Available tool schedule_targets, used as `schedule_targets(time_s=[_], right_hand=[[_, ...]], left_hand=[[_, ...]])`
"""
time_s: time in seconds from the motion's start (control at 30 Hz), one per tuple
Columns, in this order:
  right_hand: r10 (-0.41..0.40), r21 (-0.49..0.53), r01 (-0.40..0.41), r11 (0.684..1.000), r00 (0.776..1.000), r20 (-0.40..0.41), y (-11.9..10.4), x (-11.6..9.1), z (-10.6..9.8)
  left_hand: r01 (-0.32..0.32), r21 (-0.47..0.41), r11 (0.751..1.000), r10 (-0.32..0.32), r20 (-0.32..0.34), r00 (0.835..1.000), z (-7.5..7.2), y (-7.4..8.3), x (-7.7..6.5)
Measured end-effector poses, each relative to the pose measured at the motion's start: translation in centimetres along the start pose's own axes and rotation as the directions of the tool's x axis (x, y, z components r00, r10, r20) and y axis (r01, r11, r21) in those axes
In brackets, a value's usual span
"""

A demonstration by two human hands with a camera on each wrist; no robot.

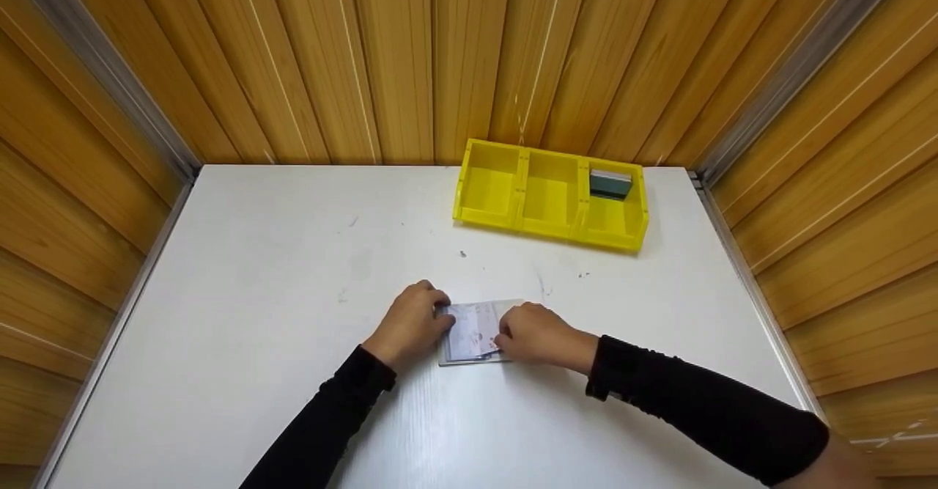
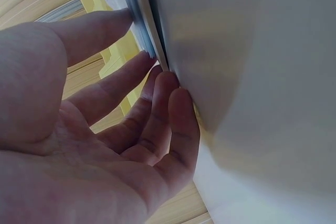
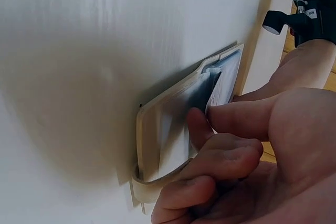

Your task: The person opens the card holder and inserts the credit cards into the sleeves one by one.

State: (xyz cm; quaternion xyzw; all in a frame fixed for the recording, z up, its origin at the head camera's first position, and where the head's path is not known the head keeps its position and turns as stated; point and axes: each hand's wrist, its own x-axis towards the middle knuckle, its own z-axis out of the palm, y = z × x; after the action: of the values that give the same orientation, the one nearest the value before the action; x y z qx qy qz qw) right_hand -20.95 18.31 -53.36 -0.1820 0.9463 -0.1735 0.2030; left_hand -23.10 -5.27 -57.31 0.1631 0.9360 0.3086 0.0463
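Observation:
A card holder (image 1: 458, 362) with a cream cover lies open on the white table, in front of me. My left hand (image 1: 414, 320) holds its left edge, thumb on top and fingertips along the side; the left wrist view shows the layered edge (image 2: 149, 22) between them. From the right, my right hand (image 1: 538, 333) pinches a pale printed sleeve page (image 3: 223, 82) between thumb and index finger, with the page raised at a slant in the right wrist view. A cream strap (image 3: 160, 184) curves up at the holder's end beside the curled fingers.
A yellow bin (image 1: 553, 229) with three compartments stands at the back right of the table (image 1: 278, 269). Dark green, white-edged card-like items (image 1: 610, 185) stand in its right compartment. Wood-patterned walls (image 1: 396, 64) enclose the table at the back and both sides.

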Motion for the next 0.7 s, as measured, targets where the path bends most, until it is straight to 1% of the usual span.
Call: schedule_targets(time_s=[0.2, 0.43, 0.57, 0.7], right_hand=[[-0.02, -0.016, 0.02, 1.0, 1.0, 0.006, -0.6, 0.1, 0.4], [-0.002, -0.023, 0.002, 1.0, 1.0, -0.001, -1.1, 0.4, 0.7], [-0.009, -0.008, 0.009, 1.0, 1.0, -0.001, -1.1, 0.4, 0.9], [-0.007, 0.002, 0.007, 1.0, 1.0, 0.003, -1.2, 0.5, 1.1]], left_hand=[[-0.019, -0.012, 1.0, 0.019, -0.009, 1.0, 0.0, -0.1, 0.0], [-0.011, -0.007, 1.0, 0.011, -0.003, 1.0, -0.1, -0.1, 0.0], [-0.018, -0.006, 1.0, 0.018, -0.006, 1.0, -0.1, 0.0, 0.0], [-0.011, -0.009, 1.0, 0.011, -0.002, 1.0, -0.1, 0.0, 0.0]])
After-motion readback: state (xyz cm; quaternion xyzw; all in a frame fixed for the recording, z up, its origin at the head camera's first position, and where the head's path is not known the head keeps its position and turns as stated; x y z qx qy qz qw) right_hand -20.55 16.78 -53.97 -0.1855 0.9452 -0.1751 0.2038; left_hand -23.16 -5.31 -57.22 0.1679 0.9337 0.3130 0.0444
